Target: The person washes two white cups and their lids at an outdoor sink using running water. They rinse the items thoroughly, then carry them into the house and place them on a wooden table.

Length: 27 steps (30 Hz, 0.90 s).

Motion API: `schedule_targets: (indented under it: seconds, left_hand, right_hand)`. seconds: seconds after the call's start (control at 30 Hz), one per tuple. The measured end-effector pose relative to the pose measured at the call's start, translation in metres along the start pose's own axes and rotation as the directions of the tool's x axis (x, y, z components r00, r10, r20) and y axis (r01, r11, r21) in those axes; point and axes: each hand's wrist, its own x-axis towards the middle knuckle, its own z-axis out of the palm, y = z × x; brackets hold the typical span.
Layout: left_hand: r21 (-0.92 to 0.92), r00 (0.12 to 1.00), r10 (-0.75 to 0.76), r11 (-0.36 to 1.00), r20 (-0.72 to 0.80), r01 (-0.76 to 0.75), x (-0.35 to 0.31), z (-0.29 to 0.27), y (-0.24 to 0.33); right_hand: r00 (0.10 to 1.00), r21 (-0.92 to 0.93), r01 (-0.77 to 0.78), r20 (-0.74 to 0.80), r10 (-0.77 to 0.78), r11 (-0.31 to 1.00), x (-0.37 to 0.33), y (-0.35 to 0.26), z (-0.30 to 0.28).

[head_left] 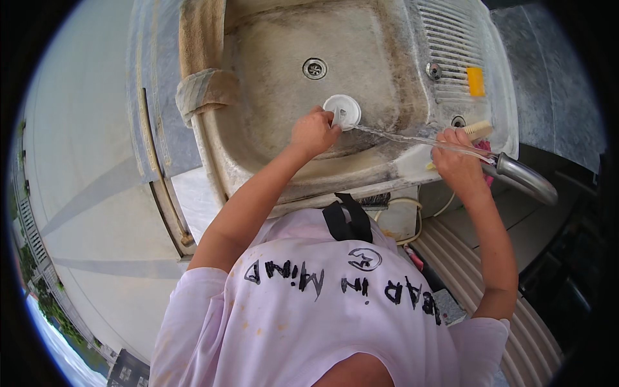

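Note:
My left hand (315, 133) grips a small white cup (349, 108) by its near-left rim, fingers closed, low over the sink basin. A stream of water (403, 138) runs leftward from the curved metal faucet (523, 177) to the cup. At the sink's right ledge, my right hand (459, 160) closes over a pale scrub brush (478, 131). Its bristled end shows beyond my fingers, while the palm hides the middle. Something pink (483, 169), perhaps a cloth or scrubber, sits beside that hand, partly covered by it and the faucet.
The worn stone sink (284, 39) has a metal drain (314, 68). A yellow block (476, 82) rests on the ribbed drainboard (451, 39), near a metal knob (434, 70). A brown towel (202, 39) and a striped cloth (206, 93) hang over the left rim.

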Motion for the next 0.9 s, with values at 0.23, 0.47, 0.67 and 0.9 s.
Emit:
schedule_targets:
  seconds: [0.23,0.47,0.67,0.9]
  left_hand:
    - [-0.431,0.938,-0.322,0.833,0.132,0.346,-0.006,-0.007,-0.037]
    - [-0.665,0.912,-0.397,0.655,0.101,0.359,-0.017,-0.006,-0.057]
    - [-0.773,0.929,-0.349,0.553,0.124,0.311,-0.03,-0.02,-0.063]
    - [-0.793,0.919,-0.387,0.536,0.075,0.291,-0.051,-0.024,-0.067]
  right_hand:
    - [0.982,-0.025,-0.191,-0.014,0.19,0.981,-0.006,-0.03,0.007]
    - [0.94,0.25,-0.288,-0.11,0.323,0.924,0.042,-0.052,-0.027]
    - [0.843,0.65,-0.472,0.135,0.521,0.596,0.133,-0.077,0.049]
    - [0.598,0.647,-0.759,0.648,0.472,0.074,0.186,-0.094,0.143]
